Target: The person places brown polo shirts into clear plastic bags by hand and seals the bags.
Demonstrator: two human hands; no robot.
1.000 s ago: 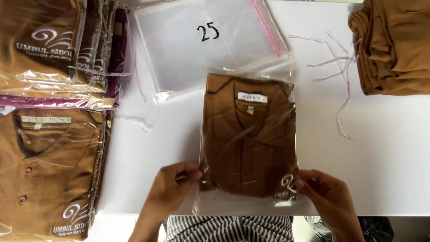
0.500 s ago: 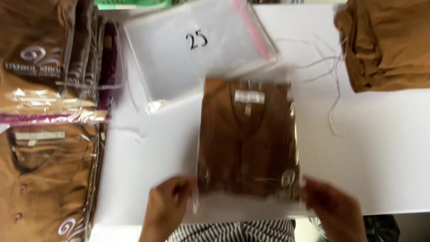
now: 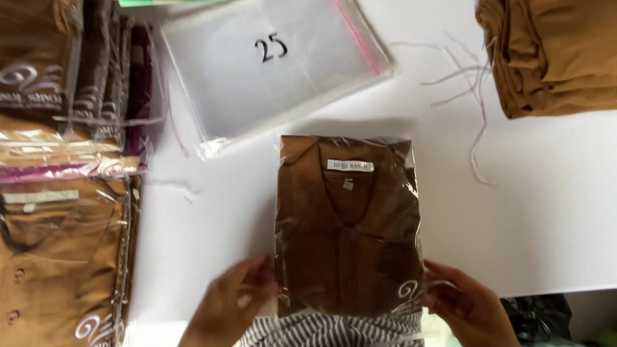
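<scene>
Here, in the head view, your left hand and right hand pinch the bottom corners of the bagged brown shirt, fingers closed on the clear plastic. The shirt lies flat at the near edge of the white table, its lower end overhanging toward you. Bare table opens to its right. A stack of empty clear bags sits just beyond; packed shirts crowd the left edge, folded brown cloth the far right.
</scene>
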